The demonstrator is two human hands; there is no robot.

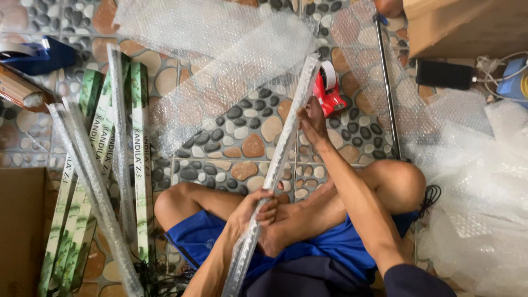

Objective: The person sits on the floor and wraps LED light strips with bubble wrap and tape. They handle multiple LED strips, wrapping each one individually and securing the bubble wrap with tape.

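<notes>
I sit cross-legged on a pebble-patterned floor. A long slim box wrapped in bubble wrap (pixel 278 159) runs diagonally from my lap up to the centre top. My left hand (pixel 254 212) grips its lower part near my knees. My right hand (pixel 312 122) presses on its upper part. Just beyond my right hand a red tape dispenser (pixel 328 91) lies on the floor, touching the far end of the wrapped box.
Several long green boxes (pixel 135 159) and bubble-wrapped ones (pixel 93 192) lie at the left. A bubble wrap sheet (pixel 214 60) spreads across the top, more bubble wrap (pixel 478 181) at the right. A metal rod (pixel 389 93), a blue tape dispenser (pixel 41 55), cardboard (pixel 19 231), a wooden piece (pixel 467 25).
</notes>
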